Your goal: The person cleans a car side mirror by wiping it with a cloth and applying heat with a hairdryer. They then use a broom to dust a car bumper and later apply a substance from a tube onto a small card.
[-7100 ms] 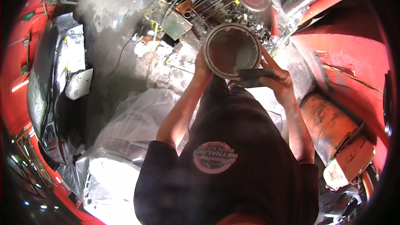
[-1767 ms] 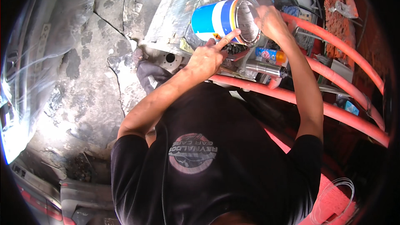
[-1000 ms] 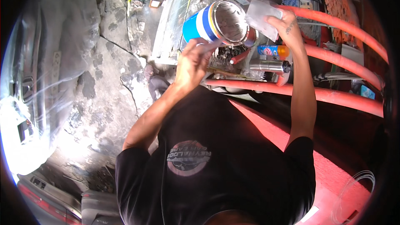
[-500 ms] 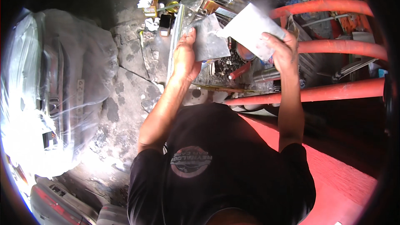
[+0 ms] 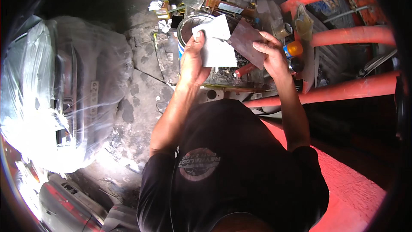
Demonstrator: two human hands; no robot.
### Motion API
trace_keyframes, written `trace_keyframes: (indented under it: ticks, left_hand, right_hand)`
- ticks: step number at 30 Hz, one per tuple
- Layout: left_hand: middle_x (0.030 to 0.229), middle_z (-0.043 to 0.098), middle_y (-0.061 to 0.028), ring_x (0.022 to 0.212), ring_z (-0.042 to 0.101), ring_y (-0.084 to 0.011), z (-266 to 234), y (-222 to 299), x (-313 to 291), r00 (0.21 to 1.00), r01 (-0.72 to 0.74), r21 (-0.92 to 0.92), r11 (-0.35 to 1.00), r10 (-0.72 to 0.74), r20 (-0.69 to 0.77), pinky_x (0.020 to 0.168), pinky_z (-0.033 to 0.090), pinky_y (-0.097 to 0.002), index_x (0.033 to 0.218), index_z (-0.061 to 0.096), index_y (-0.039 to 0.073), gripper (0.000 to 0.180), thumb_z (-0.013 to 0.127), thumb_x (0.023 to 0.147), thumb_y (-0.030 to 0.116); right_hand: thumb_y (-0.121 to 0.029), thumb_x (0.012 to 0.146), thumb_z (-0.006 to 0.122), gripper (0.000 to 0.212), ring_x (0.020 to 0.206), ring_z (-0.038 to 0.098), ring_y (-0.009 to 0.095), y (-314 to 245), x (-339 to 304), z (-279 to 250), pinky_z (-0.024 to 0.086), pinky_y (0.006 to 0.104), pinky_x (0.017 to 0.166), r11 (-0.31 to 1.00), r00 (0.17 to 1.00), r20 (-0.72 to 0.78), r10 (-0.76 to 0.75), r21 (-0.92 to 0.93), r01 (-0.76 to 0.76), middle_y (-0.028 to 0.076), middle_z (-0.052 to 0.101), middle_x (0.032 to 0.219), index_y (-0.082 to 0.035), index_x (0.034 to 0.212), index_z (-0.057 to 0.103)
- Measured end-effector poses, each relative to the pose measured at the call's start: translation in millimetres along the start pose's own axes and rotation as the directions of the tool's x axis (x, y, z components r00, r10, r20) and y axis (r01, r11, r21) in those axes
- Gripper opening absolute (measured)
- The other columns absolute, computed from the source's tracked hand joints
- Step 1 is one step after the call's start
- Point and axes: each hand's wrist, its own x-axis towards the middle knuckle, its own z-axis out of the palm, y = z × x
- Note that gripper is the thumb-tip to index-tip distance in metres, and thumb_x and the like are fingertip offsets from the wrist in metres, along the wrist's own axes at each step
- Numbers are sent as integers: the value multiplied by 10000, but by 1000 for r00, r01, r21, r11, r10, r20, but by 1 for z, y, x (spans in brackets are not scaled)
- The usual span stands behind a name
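Observation:
In front of my chest, my left hand [image 5: 193, 63] grips pale sandpaper [image 5: 218, 54], with its thumb on top. A second white piece [image 5: 219, 28] rises above it; whether they are joined I cannot tell. My right hand [image 5: 276, 56] pinches a brownish sheet of sandpaper [image 5: 246, 42] between thumb and fingers, tilted with its dark face showing. The two hands' sheets meet or overlap near the middle. Behind my left hand stands an open-topped round can [image 5: 182, 32], partly hidden by the paper. Below the sheets lies a red cylindrical object [image 5: 245, 69].
A cluttered bench holds a box of tools [image 5: 227, 6], an orange-capped container [image 5: 294, 48] and a tape roll [image 5: 284, 30]. Red tubes [image 5: 352, 37] cross at the right. A plastic-draped car [image 5: 86, 90] stands at the left. Small bottles [image 5: 162, 12] sit beyond the can.
The right sheet has gone from its white face to its brown face, and the left paper from grey to white. Both hands have drawn closer together. The round can has come into sight.

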Motion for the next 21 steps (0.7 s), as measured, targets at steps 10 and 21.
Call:
trace_keyframes:
  ticks: [10,21]
  left_hand:
    - [1230,687,-85,1105,676,-223,-4,8,-14,999,-28,-29,999,29,19,984,545,-403,1334,582,41,394,575,1047,310]
    - [1244,661,-97,1126,660,-232,-40,14,-51,997,-5,183,983,18,-71,977,544,-425,1353,552,49,449,644,1000,310]
  right_hand:
    - [-70,896,734,332,942,672,137,-19,-22,-28,518,301,908,978,993,-71,-93,-193,78,78,714,1061,31,1199,643]
    - [-2,909,648,443,1050,681,246,5,-70,-41,609,468,908,995,984,-176,-10,-99,-7,124,665,1177,-23,1338,538]
